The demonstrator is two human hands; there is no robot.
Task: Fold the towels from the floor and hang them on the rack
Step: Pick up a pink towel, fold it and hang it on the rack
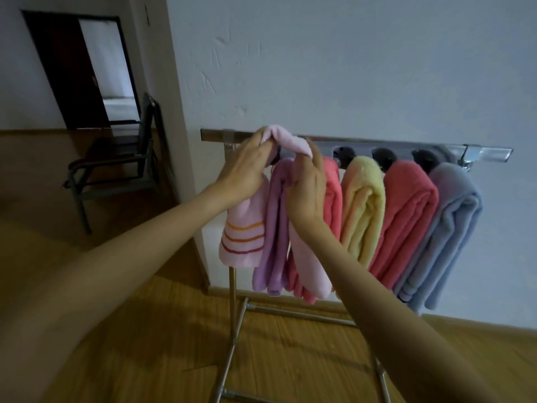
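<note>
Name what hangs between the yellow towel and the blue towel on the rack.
One folded coral-red towel hangs between the yellow towel and the blue towel on the rack, seen in the head view.

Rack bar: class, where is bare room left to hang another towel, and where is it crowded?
Bare bar shows left of the left hand, out to the rail's end. From the pink towel rightward past the right hand, the purple, coral, yellow and blue towels hang packed together.
</note>
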